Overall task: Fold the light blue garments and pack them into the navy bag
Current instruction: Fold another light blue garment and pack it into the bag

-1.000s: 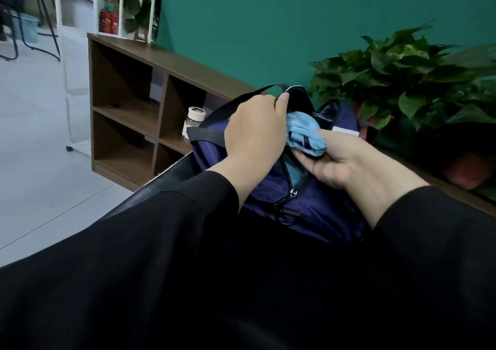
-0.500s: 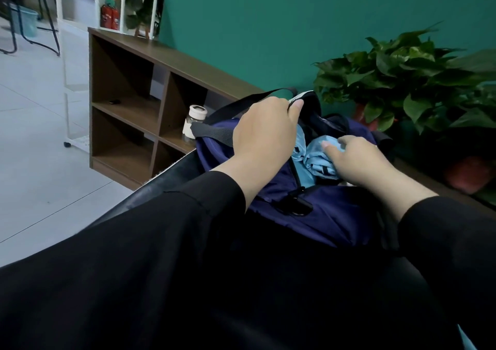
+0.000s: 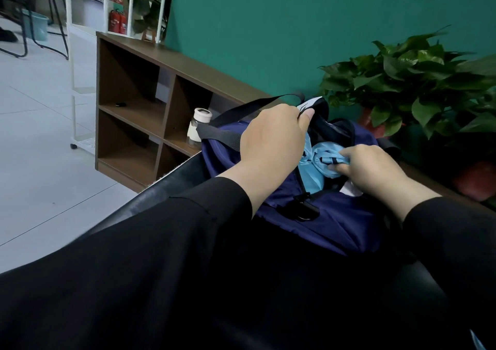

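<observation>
- The navy bag (image 3: 335,223) lies on a black surface in front of the person, its top zipper mouth open and facing up.
- The left hand (image 3: 271,140) holds the far edge of the bag's opening — fingers curled over the rim beside the black strap (image 3: 241,116), pulling it wide.
- The right hand (image 3: 367,167) pinches a bunched light blue garment (image 3: 319,164) with curled fingers; the garment sits in the bag's mouth, partly inside, partly still above the zipper line.
- Both arms wear black sleeves.
- Behind the bag stands a brown wooden shelf (image 3: 134,108) with a small white-capped bottle (image 3: 200,127) in one compartment — a leafy green plant (image 3: 418,86) is at the right, against a teal wall.
</observation>
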